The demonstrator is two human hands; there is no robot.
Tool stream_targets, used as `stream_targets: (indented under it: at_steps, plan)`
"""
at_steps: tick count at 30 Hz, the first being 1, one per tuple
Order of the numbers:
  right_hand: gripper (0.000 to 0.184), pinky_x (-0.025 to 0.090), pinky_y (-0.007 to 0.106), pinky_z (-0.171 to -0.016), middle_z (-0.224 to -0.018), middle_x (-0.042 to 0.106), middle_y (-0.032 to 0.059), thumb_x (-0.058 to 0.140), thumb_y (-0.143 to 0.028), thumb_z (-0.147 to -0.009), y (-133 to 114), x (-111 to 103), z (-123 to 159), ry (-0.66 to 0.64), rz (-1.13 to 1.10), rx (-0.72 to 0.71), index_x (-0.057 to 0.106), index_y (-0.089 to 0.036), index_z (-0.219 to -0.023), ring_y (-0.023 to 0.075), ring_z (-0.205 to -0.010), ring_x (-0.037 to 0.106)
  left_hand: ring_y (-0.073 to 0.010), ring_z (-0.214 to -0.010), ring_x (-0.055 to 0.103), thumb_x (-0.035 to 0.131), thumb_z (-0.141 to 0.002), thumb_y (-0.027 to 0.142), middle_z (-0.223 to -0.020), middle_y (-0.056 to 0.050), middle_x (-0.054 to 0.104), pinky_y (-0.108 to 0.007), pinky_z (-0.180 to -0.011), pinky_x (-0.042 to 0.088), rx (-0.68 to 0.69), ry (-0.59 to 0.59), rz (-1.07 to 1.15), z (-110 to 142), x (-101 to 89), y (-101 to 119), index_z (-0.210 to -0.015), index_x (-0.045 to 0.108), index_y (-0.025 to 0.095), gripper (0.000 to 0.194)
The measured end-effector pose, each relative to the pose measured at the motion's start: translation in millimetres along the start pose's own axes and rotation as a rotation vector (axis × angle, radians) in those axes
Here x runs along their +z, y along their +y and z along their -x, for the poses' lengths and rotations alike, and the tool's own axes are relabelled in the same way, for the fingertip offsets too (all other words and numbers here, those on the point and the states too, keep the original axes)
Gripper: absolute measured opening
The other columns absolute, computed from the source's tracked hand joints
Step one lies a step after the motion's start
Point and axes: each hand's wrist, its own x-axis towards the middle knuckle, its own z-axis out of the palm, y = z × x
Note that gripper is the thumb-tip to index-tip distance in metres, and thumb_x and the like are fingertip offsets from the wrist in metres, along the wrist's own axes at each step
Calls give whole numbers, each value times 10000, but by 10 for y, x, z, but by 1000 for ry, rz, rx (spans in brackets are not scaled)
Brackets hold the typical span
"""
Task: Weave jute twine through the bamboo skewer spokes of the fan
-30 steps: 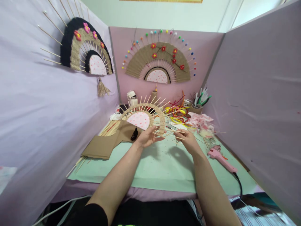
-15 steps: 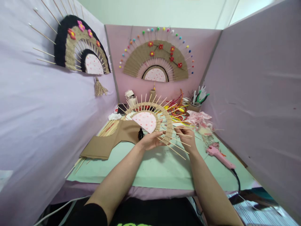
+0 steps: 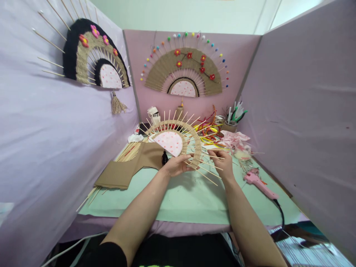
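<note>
My left hand (image 3: 179, 165) is closed on the lower right end of a woven fan (image 3: 198, 142), holding it tilted above the table. The fan has a half-round white centre (image 3: 170, 142) with pink spots, bands of tan twine and thin wooden sticks spreading outwards. A black tassel (image 3: 165, 158) hangs under its centre. Beside the fan's right end, among the stick tips, my right hand (image 3: 222, 163) is closed in a pinch. Whatever lies between those fingertips is too small to make out.
Brown cardboard (image 3: 119, 173) and loose sticks (image 3: 128, 152) lie to the left. A pink glue gun (image 3: 260, 184) with a black cord rests at the right. Coloured pipe cleaners (image 3: 208, 129), pink spotted cloth (image 3: 236, 138) and a white bottle (image 3: 153, 115) stand behind. Finished fans (image 3: 155, 74) hang on the partitions.
The fan and my left hand have shifted slightly to the left. My right hand stays pinched close to the stick tips, with the gap to the fan's woven band slightly wider.
</note>
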Motion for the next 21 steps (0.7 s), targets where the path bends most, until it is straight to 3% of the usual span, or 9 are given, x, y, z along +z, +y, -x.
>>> stream_targets:
  at_steps: [5,13,18,21]
  plan:
    - [233,367,249,-510,-580,563,2,656,-396,-696,-32,-38,-10,-6,-33,62,638,-164,-698,118,-526,474,-224,-951,631,512,-824,171,-1018,-171,664,-340,-838,483,4,37,24,1,-7,25,-1091,594,74,296]
    - [210,308,236,-487,-559,510,-22,663,-378,-697,19,-207,-84,-159,-167,166,597,-180,-677,96,-505,401,-208,-918,641,501,-820,163,-982,-169,675,-322,-853,477,45,56,59,10,-58,82,-1058,615,60,283]
    - [207,290,235,-484,-542,476,-26,657,-375,-712,-6,-300,-86,-314,-321,233,588,-184,-672,92,-505,387,-206,-905,642,513,-805,154,-975,-169,676,-327,-846,482,92,133,57,5,-82,110,-1043,612,62,274]
    - [186,305,241,-499,-526,458,-35,687,-350,-676,-16,-329,-86,-334,-412,225,598,-186,-679,90,-500,388,-205,-896,642,525,-794,147,-960,-167,679,-326,-836,485,115,189,54,-8,-98,113,-1026,607,64,260]
